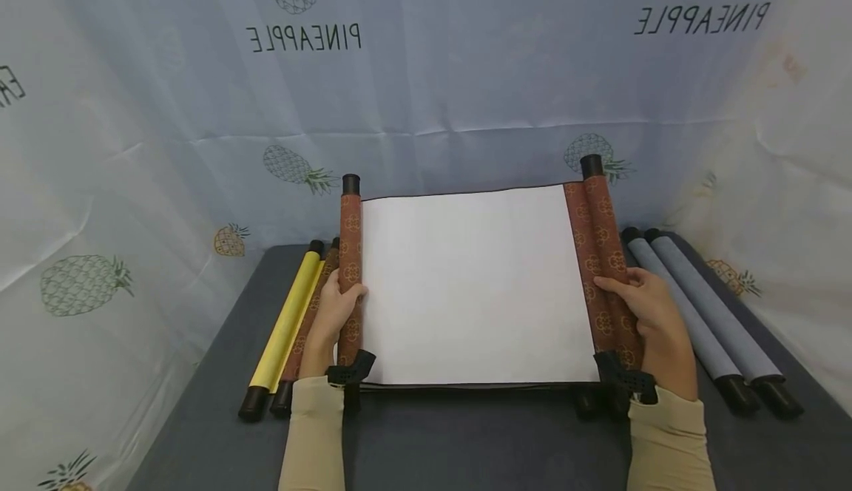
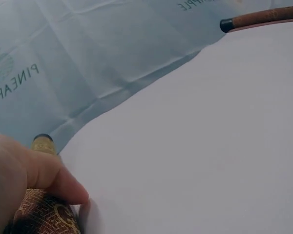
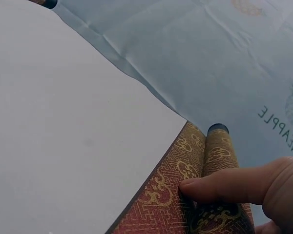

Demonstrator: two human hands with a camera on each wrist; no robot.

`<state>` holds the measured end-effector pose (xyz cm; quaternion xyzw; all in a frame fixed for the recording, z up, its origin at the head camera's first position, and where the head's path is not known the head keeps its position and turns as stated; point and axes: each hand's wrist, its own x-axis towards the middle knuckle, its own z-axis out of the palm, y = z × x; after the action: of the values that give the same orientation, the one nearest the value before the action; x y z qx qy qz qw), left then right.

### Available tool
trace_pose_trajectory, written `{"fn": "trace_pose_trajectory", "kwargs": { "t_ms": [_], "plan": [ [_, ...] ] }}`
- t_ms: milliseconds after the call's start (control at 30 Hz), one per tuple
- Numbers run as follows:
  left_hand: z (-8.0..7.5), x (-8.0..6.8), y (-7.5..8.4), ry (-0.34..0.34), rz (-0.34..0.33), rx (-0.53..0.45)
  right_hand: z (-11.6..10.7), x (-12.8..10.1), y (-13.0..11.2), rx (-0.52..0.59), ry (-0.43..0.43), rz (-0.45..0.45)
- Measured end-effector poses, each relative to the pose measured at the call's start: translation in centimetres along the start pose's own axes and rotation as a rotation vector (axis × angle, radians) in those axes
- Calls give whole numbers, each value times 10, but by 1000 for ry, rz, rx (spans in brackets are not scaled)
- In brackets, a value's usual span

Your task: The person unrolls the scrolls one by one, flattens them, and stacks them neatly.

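A scroll [image 1: 472, 284] with a blank white sheet is spread between my two hands, its ends rolled in brown-red patterned cloth with black knobs. My left hand [image 1: 341, 307] grips the left roller [image 1: 350, 236], thumb lying over its inner edge. With my right hand [image 1: 642, 299] I hold the right roller [image 1: 604, 217], the thumb on the patterned border [image 3: 161, 195]. In the left wrist view the left roller's dark brocade [image 2: 49, 214] shows under my hand, and the far roller [image 2: 263, 18] is at the top right.
Left of the scroll lie a yellow scroll [image 1: 286, 321] and another brown patterned one [image 1: 311, 321]. Two grey-blue rolls [image 1: 712, 306] lie on the right. The dark table [image 1: 479, 439] is enclosed by pineapple-printed curtain [image 1: 452, 77].
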<state>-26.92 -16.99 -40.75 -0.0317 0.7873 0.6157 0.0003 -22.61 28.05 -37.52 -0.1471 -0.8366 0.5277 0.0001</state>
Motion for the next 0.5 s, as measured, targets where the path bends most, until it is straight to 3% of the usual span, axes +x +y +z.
{"fn": "trace_pose_trajectory", "kwargs": {
  "t_ms": [267,500],
  "plan": [
    [-4,-2,-2,28,-14,64,0,1,1,9,9,1],
    [-8,-4,-1,27,-26,39,-2,2,3,11,7,5]
  ]
}}
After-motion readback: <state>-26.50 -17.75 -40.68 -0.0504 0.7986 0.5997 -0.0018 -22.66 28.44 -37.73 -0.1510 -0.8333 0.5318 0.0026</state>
